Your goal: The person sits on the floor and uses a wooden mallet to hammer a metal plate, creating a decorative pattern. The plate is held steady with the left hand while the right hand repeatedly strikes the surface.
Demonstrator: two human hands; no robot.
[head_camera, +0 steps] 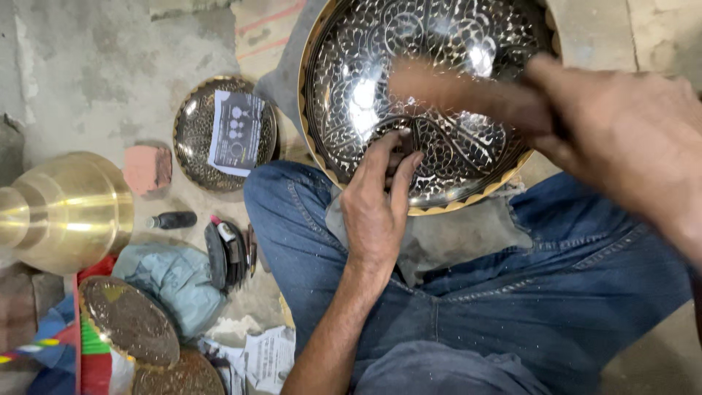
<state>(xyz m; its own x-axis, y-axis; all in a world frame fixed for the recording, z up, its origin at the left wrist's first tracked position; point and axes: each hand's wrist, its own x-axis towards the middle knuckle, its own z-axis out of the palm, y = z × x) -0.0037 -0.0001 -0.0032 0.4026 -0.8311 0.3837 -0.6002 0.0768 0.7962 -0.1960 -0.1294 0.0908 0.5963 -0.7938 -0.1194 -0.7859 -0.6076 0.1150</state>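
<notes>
A large round metal plate (453,44) with black and silver engraved floral patterns and a brass rim leans on my lap. My left hand (376,201) rests on its lower part, fingers pinched on a small thin tool held against the surface; the tool is mostly hidden. My right hand (629,139) is raised over the plate, shut on a wooden handle (453,91), blurred by motion. A grey cloth (461,234) lies under the plate on my jeans.
On the concrete floor at left sit a smaller engraved plate (196,139) with a paper sheet on it, a brass vessel (66,208), a brick piece (146,168), a small black bottle (172,219), a pouch of tools (227,252) and dull round plates (128,322).
</notes>
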